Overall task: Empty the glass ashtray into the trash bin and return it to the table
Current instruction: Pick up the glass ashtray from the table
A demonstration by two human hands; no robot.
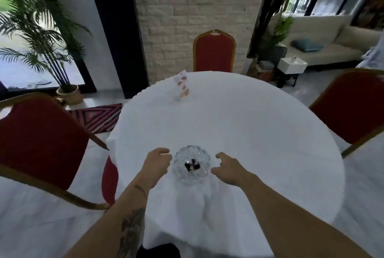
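A round glass ashtray (191,165) with a scalloped rim sits near the front edge of the round table (249,129), which is covered in a white cloth. Dark butts lie in the ashtray's middle. My left hand (156,165) is just left of the ashtray, fingers curled, close to the rim but holding nothing. On the ashtray's right, a small gap away, my right hand (227,169) has its fingers spread. No trash bin is in view.
Red chairs with gold frames stand at the left (39,141), far side (214,52) and right (349,104) of the table. A small standing card (182,87) is on the far part of the cloth. Potted palms, a sofa and a low side table lie beyond.
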